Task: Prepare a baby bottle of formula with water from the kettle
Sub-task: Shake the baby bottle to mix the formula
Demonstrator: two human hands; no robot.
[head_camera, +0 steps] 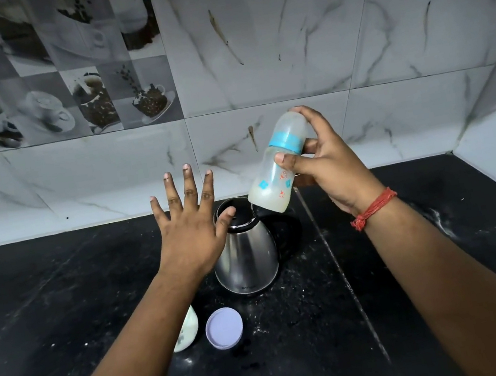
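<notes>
Above the black stone counter [61,303], at about two o'clock from the middle of the view, a translucent plastic baby bottle with a blue collar and a clear cap [278,162] is held in the air, tilted so its capped top leans toward one o'clock and its rounded base points down toward seven o'clock. A little pale, milky liquid sits in the low end of the bottle, and small blue and orange prints mark its side. The right hand [326,167] grasps it around the neck and upper body: the thumb crosses the front just below the blue collar, and the fingers curl round the far side up to the cap. A red thread band [373,209] circles the right wrist. Just under the bottle's base, at six o'clock from it, stands a stainless-steel electric kettle with a black lid and black handle [246,254]; the handle points toward three o'clock. The left hand [190,227] hovers at nine o'clock from the kettle, palm down, fingers spread straight and holding nothing, its thumb tip over the rim of the lid; whether it touches cannot be told. At seven o'clock from the kettle a round lilac plastic lid [224,328] lies flat on the counter, and just beside it, at nine o'clock, a pale white container [187,331] shows partly behind the left forearm. Behind everything rises a wall of white marbled tiles [282,49].
</notes>
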